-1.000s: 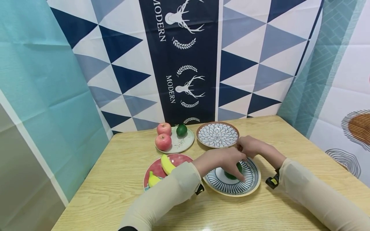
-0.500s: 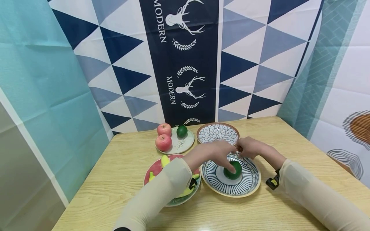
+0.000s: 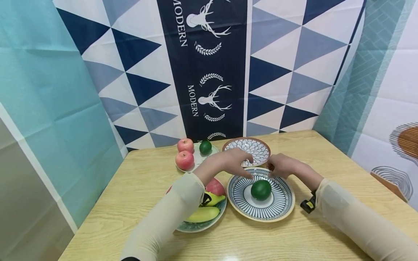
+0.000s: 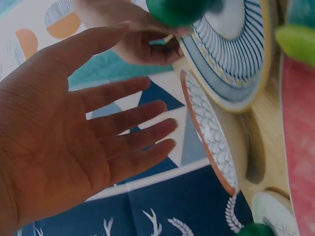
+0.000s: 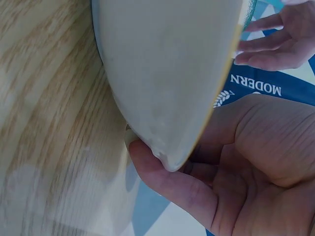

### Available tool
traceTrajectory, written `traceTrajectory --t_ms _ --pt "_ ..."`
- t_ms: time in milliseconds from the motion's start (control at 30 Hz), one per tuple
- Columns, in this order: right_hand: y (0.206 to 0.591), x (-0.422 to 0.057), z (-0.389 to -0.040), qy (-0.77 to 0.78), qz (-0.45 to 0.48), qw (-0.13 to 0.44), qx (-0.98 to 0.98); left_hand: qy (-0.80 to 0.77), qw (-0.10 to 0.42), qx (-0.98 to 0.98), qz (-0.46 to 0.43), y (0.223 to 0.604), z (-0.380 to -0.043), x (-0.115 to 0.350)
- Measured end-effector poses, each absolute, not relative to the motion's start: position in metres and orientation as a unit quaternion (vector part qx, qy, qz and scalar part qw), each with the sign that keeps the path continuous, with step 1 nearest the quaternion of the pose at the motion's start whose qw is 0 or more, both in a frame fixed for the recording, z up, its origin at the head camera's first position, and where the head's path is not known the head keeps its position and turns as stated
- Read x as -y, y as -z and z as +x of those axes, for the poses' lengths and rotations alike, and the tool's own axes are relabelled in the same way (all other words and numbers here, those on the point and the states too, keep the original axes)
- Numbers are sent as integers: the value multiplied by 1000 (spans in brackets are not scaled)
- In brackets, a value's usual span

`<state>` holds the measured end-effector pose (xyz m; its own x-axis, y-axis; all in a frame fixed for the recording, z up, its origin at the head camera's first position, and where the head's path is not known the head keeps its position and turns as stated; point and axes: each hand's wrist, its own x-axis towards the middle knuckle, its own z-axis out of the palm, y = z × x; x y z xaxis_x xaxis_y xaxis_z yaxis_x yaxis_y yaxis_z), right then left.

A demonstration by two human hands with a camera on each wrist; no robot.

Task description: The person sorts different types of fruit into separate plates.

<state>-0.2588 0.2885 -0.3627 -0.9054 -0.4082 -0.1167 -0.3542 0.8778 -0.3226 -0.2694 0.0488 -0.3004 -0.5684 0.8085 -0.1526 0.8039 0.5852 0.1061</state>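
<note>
In the head view, a dark green oval fruit (image 3: 261, 190) lies on the blue-and-white striped plate (image 3: 240, 199), near its middle. My left hand (image 3: 233, 161) hovers above the plate's far left edge, apart from the fruit. The left wrist view has that hand (image 4: 64, 132) empty, its fingers extended and spread. My right hand (image 3: 283, 166) grips the plate's far right rim. From the right wrist, the thumb of this hand (image 5: 246, 167) lies under the pale underside of the plate (image 5: 162, 73), the other fingers curled behind the rim. That plate looks tilted or raised there.
A patterned brown-rimmed bowl (image 3: 258, 146) stands behind the plate. To the left, a pink-and-green plate (image 3: 216, 186) carries bananas (image 3: 204, 214), partly behind my left sleeve. Apples (image 3: 184, 160) and another green fruit (image 3: 205, 147) sit on a pale plate (image 3: 200, 158) at the back.
My left hand has let go of the green fruit and moved up and left, off it. The fruit stays on the striped plate. My right hand keeps its place at the rim.
</note>
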Motion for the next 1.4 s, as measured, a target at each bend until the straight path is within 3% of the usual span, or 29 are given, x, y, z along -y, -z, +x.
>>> traceTrajectory --t_ms 367,700,967,1233,1400 --pt "364 -289 -257 148 -199 85 -965 -79 50 -898 429 305 -313 -25" --pt "365 -289 -257 153 -191 98 -965 -92 -26 -913 397 315 -351 -13" --pt "361 -289 -257 158 -184 108 -964 -85 -41 -932 349 320 -368 -13" --pt "359 -287 -258 166 -178 106 -964 -86 -111 -931 337 326 -383 -9" --pt "362 -287 -257 165 -170 113 -965 -87 -103 -936 324 330 -391 -6"
